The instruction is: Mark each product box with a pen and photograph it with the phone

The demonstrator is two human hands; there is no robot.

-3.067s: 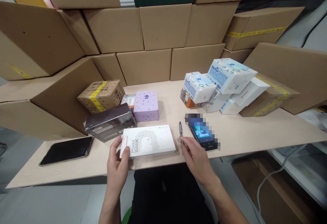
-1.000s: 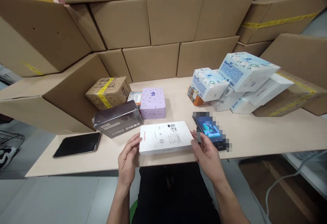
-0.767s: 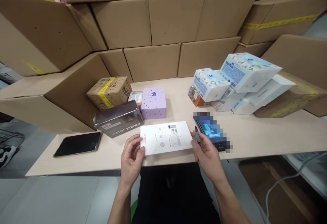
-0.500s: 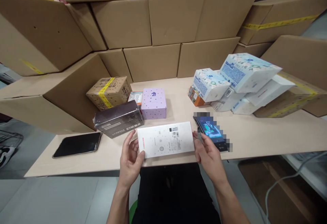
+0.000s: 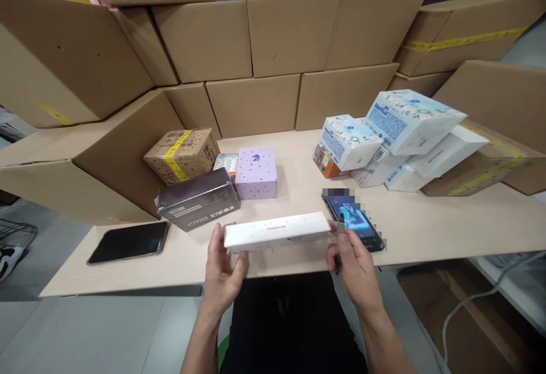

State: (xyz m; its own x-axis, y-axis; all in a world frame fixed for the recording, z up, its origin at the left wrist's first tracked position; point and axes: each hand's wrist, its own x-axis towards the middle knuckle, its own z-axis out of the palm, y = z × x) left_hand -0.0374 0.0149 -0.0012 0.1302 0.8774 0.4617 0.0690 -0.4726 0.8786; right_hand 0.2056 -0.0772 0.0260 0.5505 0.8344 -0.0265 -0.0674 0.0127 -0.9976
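Observation:
A flat white box (image 5: 277, 230) with red lettering along its narrow side is held just above the front edge of the table. My left hand (image 5: 224, 274) grips its left end, thumb on the near side and fingers behind. At the right end is my right hand (image 5: 352, 260), fingers closed around a slim grey-and-black tool (image 5: 340, 225) that points upward; its exact kind is unclear. A fingertip of this hand seems to touch the box's right end. Just behind my right hand lies a phone (image 5: 356, 217) with its screen lit.
On the left stand a dark wrapped box (image 5: 198, 200), a purple box (image 5: 256, 173) and a taped carton (image 5: 181, 155). A dark-screened phone (image 5: 128, 243) lies near the left edge. Tissue packs (image 5: 412, 120) are piled at right. Large cardboard boxes (image 5: 256, 103) wall the back.
The white box has turned from its broad printed face to its narrow lettered side. My right hand has shifted slightly right and down, and the grey-and-black tool now shows more.

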